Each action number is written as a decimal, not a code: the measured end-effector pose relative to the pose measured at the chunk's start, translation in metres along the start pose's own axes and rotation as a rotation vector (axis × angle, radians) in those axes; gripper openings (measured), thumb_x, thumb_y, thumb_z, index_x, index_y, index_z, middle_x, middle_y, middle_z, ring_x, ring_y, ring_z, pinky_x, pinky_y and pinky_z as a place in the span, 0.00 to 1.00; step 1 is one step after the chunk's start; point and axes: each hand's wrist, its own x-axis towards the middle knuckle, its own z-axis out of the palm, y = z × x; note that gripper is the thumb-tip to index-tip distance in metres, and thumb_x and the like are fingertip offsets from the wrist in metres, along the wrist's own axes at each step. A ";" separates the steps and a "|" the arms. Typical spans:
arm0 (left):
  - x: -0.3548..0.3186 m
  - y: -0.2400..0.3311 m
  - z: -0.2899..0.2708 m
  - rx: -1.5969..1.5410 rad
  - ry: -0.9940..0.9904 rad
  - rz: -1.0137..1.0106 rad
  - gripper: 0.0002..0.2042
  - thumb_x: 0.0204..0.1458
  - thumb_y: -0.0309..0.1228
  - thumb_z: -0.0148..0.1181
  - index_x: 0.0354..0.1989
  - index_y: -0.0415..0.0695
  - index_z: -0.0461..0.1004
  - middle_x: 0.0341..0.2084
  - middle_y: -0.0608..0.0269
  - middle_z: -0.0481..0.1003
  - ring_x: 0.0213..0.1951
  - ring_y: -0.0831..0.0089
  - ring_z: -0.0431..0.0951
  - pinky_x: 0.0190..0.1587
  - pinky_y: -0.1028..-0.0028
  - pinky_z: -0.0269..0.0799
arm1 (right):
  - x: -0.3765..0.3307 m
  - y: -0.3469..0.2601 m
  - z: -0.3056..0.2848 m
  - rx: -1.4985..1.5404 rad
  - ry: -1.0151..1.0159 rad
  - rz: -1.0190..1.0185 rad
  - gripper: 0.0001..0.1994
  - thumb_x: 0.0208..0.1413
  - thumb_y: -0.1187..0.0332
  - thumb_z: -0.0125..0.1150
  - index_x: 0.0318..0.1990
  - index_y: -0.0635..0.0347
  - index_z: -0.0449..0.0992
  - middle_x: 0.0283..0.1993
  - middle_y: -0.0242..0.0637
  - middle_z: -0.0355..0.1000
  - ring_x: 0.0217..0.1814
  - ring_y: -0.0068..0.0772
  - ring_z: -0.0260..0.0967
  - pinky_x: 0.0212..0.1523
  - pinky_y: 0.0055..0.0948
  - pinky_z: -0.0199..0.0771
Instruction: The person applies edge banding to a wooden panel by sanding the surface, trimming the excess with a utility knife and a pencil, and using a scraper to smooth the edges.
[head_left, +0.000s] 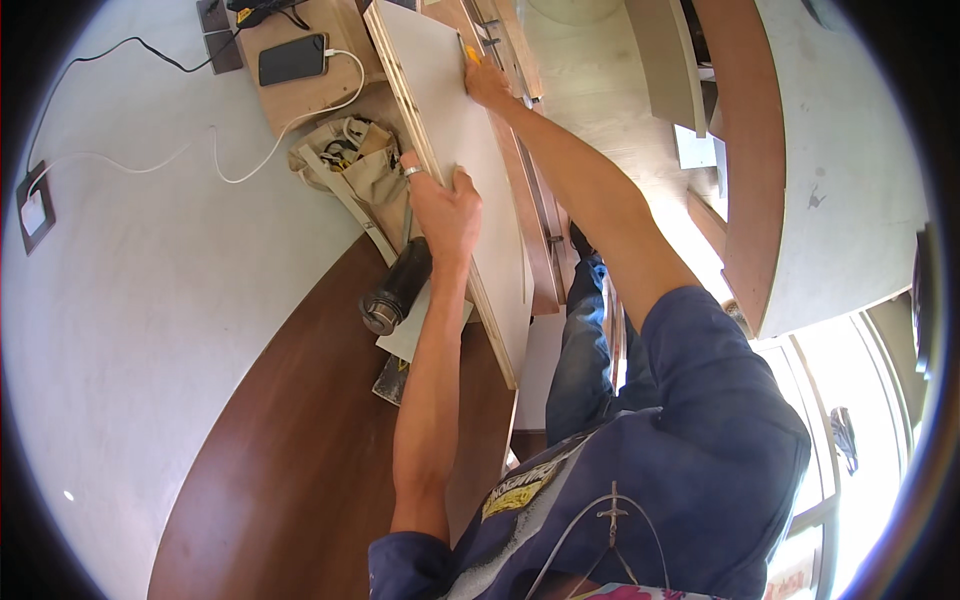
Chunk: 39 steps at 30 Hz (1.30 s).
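Note:
A long white-faced board with layered plywood edges stands tilted in front of me. My left hand is closed on its left edge, thumb on the white face and a ringed finger at the edge. Farther up, my right hand is closed around a small yellow tool that looks like a utility knife. Its thin tip is at the board's far right part; whether it touches the face I cannot tell. Just left of my left wrist lies a black cylinder with a metallic end, perhaps a flask.
A beige tool bag sits left of the board. Beyond it, a phone on a wooden surface has a white cable running to a wall socket. A brown curved panel is at lower left. Wooden cabinet parts stand at right.

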 end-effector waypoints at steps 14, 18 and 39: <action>-0.001 -0.002 0.002 -0.128 -0.030 0.028 0.19 0.54 0.18 0.55 0.55 0.36 0.63 0.41 0.48 0.78 0.42 0.60 0.80 0.51 0.66 0.73 | -0.064 0.031 -0.007 0.011 -0.026 0.065 0.30 0.70 0.42 0.41 0.63 0.59 0.65 0.61 0.63 0.71 0.65 0.67 0.69 0.64 0.60 0.69; 0.001 -0.007 0.005 -0.113 -0.045 0.052 0.19 0.55 0.17 0.54 0.56 0.36 0.62 0.42 0.48 0.78 0.43 0.61 0.80 0.51 0.66 0.72 | -0.073 0.040 -0.009 0.007 -0.045 0.066 0.29 0.69 0.42 0.43 0.63 0.58 0.65 0.61 0.63 0.71 0.64 0.66 0.70 0.63 0.60 0.69; 0.000 -0.021 0.002 -0.025 0.019 0.055 0.22 0.52 0.20 0.55 0.57 0.32 0.61 0.40 0.36 0.78 0.44 0.42 0.80 0.49 0.56 0.73 | -0.267 0.212 -0.001 -0.090 -0.038 0.058 0.23 0.68 0.47 0.46 0.54 0.58 0.66 0.43 0.68 0.77 0.48 0.74 0.75 0.47 0.66 0.73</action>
